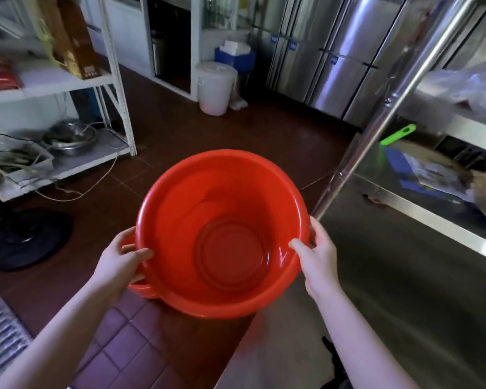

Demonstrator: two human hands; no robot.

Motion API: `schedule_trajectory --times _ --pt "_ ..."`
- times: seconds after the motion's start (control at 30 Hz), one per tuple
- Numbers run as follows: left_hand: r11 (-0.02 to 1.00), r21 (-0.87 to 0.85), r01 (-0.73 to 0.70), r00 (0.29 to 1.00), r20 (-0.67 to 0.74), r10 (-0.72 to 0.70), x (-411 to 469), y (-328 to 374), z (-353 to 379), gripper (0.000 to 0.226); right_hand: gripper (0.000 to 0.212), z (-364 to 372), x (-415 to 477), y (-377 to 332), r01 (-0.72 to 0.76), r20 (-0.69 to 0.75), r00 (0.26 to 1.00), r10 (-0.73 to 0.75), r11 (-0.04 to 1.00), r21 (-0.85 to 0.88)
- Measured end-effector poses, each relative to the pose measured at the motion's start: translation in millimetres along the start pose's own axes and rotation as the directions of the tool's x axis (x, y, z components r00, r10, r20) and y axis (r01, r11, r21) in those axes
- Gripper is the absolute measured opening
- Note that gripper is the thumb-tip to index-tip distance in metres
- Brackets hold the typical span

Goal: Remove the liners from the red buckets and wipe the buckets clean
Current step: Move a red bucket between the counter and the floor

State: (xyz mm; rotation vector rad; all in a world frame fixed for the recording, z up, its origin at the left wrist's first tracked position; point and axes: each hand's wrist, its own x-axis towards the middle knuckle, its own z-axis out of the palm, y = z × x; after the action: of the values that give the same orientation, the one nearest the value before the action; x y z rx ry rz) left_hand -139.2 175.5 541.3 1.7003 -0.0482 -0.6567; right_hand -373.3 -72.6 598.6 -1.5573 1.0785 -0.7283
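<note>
While we look down from the head view, the red bucket (222,234) hangs above the tiled floor (141,346); left hand (121,258) and right hand (317,252) curl over opposite rim edges, thumbs inside.

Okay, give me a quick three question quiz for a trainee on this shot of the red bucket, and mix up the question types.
1. True or false: the left hand and the right hand both hold the red bucket at its rim, on opposite sides.
2. Multiple choice: what shows inside the red bucket? A) a crumpled liner B) a wiping cloth C) only bare red plastic
3. Short answer: what colour is the lidded bucket standing on the floor beyond the red one?

Key: 1 true. 2 C. 3 white.
</note>
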Motion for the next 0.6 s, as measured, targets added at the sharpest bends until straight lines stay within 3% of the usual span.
schedule_trajectory --times 0.27,0.43,0.6 --pt "0.997 -0.041 0.066 0.998 0.000 -0.067 60 -13 -23 0.067 0.058 57 37 19 -0.059 0.051 0.996 0.073 0.969 -0.240" --pt "0.995 0.015 0.096 0.995 0.038 -0.097 117 -28 -34 0.068 0.053 108 54 35 -0.126 -0.036 0.992 0.121 0.915 -0.383" --pt "0.989 0.097 0.108 0.983 0.139 -0.121 194 -39 -39 0.067 0.039 160 65 59 -0.291 -0.179 0.955 0.235 0.854 -0.432"
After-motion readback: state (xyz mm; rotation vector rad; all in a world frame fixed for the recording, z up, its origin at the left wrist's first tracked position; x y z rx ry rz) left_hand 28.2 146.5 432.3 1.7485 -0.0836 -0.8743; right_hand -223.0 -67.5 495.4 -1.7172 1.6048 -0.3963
